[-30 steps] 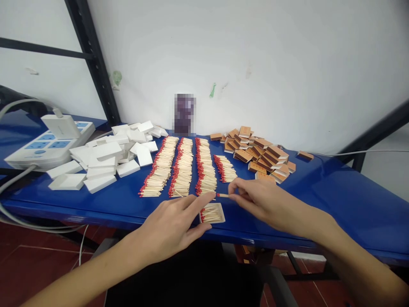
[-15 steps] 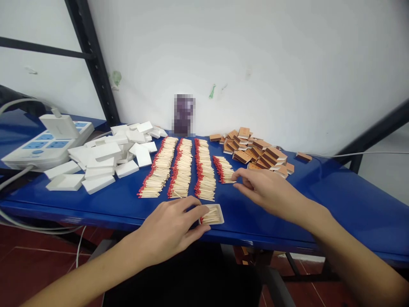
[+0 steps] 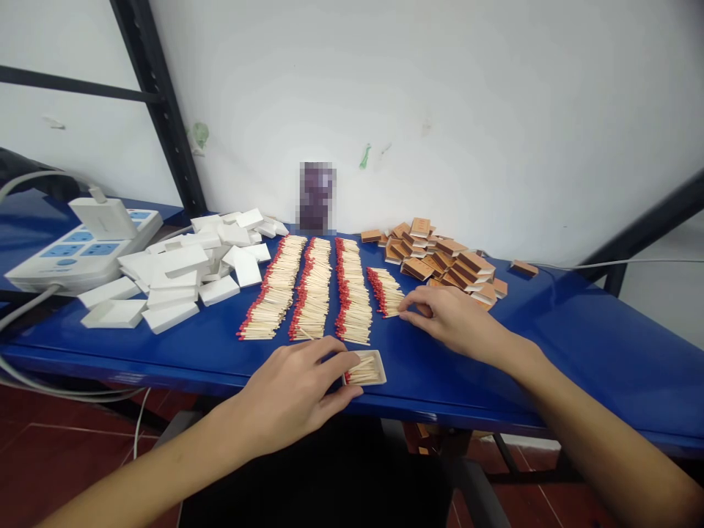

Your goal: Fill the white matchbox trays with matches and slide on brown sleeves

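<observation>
My left hand (image 3: 308, 381) grips the left end of a small white matchbox tray (image 3: 383, 372) by the table's front edge. Red-tipped matches (image 3: 363, 369) lie inside that tray, partly hidden by my fingers. My right hand (image 3: 440, 315) is at the near end of a short row of matches (image 3: 385, 290), thumb and forefinger pinched at the plain wooden ends. Exactly how many matches are between them cannot be made out. Left of this row run three longer match rows (image 3: 352, 293), red heads pointing left.
White empty trays (image 3: 176, 268) are heaped at the left beside a power strip (image 3: 82, 253) with a plugged-in charger. Brown matchbox sleeves (image 3: 440, 257) are piled at the back right. A blurred purple object (image 3: 317, 198) stands against the wall, on the blue table (image 3: 577, 345).
My right hand has shifted slightly left and its fingertips have closed at the ends of the short row's matches. My left hand and the tray have stayed in place.
</observation>
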Available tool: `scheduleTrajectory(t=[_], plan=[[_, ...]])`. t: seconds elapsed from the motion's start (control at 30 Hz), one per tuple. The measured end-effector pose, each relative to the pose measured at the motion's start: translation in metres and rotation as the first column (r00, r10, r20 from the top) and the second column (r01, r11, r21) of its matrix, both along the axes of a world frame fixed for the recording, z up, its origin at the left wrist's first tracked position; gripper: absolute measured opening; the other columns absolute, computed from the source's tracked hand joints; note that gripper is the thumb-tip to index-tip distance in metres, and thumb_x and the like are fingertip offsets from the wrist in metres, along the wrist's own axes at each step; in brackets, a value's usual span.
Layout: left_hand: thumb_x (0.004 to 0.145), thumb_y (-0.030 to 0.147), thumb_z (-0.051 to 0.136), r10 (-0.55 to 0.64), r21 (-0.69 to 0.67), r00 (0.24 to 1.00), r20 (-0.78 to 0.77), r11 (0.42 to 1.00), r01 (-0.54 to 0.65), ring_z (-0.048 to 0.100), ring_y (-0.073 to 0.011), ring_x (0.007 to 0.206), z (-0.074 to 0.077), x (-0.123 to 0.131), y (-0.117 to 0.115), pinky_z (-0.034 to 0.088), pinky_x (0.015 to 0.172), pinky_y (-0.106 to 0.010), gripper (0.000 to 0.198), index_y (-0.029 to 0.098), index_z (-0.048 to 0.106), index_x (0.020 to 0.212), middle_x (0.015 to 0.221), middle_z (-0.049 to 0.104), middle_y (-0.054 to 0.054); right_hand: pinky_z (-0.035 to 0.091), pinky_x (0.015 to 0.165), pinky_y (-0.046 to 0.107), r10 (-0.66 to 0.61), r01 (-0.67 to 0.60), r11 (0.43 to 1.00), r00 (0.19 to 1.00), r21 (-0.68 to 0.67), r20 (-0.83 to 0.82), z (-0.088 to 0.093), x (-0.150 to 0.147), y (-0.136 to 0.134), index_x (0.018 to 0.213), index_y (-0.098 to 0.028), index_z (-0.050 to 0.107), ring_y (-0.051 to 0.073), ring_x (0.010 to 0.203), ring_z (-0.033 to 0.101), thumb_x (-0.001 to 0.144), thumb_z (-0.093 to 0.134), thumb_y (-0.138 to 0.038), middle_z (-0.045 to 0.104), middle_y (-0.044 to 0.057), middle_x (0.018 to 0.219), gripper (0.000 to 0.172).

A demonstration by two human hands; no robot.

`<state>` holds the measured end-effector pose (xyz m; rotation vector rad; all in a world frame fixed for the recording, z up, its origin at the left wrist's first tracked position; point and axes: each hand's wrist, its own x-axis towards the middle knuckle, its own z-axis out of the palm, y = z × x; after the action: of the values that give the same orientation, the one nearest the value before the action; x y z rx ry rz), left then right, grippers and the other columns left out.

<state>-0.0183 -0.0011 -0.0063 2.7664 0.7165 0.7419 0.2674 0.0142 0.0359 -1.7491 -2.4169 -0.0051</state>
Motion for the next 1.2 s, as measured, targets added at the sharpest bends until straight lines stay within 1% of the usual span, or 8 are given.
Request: scheduleTrajectory(t=[0.27, 0.37, 0.5, 0.6, 0.7, 0.87, 1.0, 1.2], plan=[[0.098, 0.032, 0.054, 0.001, -0.002, 1.0, -0.013, 1.0, -0.001, 0.07, -0.0206, 0.087, 0.001, 0.0, 0.0, 0.059, 0.076, -0.034, 0.02, 0.021, 0.06, 0.114, 0.106, 0.067, -0.006, 0.034, 0.058, 0.027, -0.022, 0.019, 0.992, 0.999, -0.128, -0.023, 0.003, -0.004, -0.003, 0.088, -0.021, 0.065, 0.017, 0.066, 0.054, 0.095, 0.048, -0.031, 0.06, 0.002, 0.072, 0.021], [0.098, 0.034, 0.054, 0.012, 0.012, 1.0, -0.011, 1.0, -0.012, 0.07, -0.0216, 0.092, 0.001, 0.0, -0.001, 0.058, 0.08, -0.035, 0.027, 0.022, 0.055, 0.123, 0.11, 0.068, -0.006, 0.035, 0.059, 0.027, 0.027, -0.033, 0.982, 0.999, -0.184, -0.038, 0.006, -0.007, -0.008, 0.088, -0.022, 0.061, 0.017, 0.068, 0.054, 0.096, 0.045, -0.031, 0.061, 0.002, 0.075, 0.021], [0.098, 0.037, 0.055, 0.054, 0.037, 0.999, -0.007, 0.998, -0.053, 0.071, -0.0229, 0.088, 0.0, -0.001, -0.002, 0.058, 0.073, -0.035, 0.048, 0.025, 0.038, 0.141, 0.109, 0.069, -0.006, 0.038, 0.063, 0.028, 0.081, -0.092, 0.99, 0.991, -0.103, -0.105, 0.01, -0.018, -0.021, 0.086, -0.021, 0.055, 0.017, 0.071, 0.055, 0.101, 0.038, -0.032, 0.062, 0.003, 0.081, 0.025], [0.097, 0.037, 0.056, 0.053, 0.016, 0.999, 0.008, 0.998, -0.053, 0.071, -0.0238, 0.089, 0.0, 0.0, -0.002, 0.058, 0.073, -0.037, 0.056, 0.026, 0.03, 0.145, 0.112, 0.069, -0.005, 0.038, 0.062, 0.027, 0.106, -0.114, 0.992, 0.984, -0.05, -0.145, 0.014, -0.035, -0.038, 0.091, -0.021, 0.054, 0.016, 0.07, 0.056, 0.102, 0.039, -0.032, 0.063, 0.003, 0.084, 0.021], [0.097, 0.037, 0.056, 0.043, -0.009, 0.999, 0.02, 0.999, -0.043, 0.07, -0.0242, 0.093, 0.001, 0.0, -0.001, 0.058, 0.075, -0.037, 0.05, 0.025, 0.034, 0.14, 0.115, 0.068, -0.006, 0.038, 0.059, 0.027, 0.168, -0.176, 0.983, 0.978, -0.055, -0.121, 0.014, -0.055, -0.052, 0.094, -0.021, 0.055, 0.015, 0.067, 0.057, 0.101, 0.042, -0.027, 0.064, 0.003, 0.086, 0.016], [0.099, 0.034, 0.051, 0.002, -0.02, 0.999, -0.04, 1.0, -0.003, 0.068, -0.0214, 0.084, 0.004, -0.001, -0.001, 0.056, 0.069, -0.034, 0.017, 0.023, 0.053, 0.112, 0.102, 0.066, -0.004, 0.039, 0.059, 0.028, 0.218, -0.226, 0.97, 0.972, -0.091, -0.087, 0.008, -0.07, -0.06, 0.092, -0.018, 0.056, 0.015, 0.066, 0.059, 0.101, 0.041, -0.021, 0.065, 0.005, 0.089, 0.018], [0.099, 0.033, 0.05, -0.016, -0.008, 0.999, -0.029, 1.0, 0.016, 0.067, -0.0201, 0.084, 0.003, -0.001, 0.0, 0.055, 0.071, -0.033, 0.016, 0.024, 0.055, 0.112, 0.103, 0.065, -0.003, 0.042, 0.066, 0.027, 0.235, -0.267, 0.951, 0.952, -0.156, -0.195, 0.013, -0.066, -0.06, 0.096, -0.02, 0.059, 0.015, 0.077, 0.061, 0.1, 0.045, -0.022, 0.066, 0.003, 0.092, 0.014], [0.099, 0.034, 0.052, 0.0, -0.025, 1.0, -0.019, 1.0, -0.001, 0.068, -0.0203, 0.085, 0.002, 0.0, 0.0, 0.055, 0.074, -0.033, 0.017, 0.022, 0.056, 0.109, 0.102, 0.066, -0.004, 0.038, 0.069, 0.028, 0.226, -0.256, 0.953, 0.957, -0.161, -0.183, 0.013, -0.067, -0.056, 0.088, -0.021, 0.06, 0.015, 0.074, 0.056, 0.1, 0.048, -0.024, 0.063, -0.001, 0.077, 0.017]])
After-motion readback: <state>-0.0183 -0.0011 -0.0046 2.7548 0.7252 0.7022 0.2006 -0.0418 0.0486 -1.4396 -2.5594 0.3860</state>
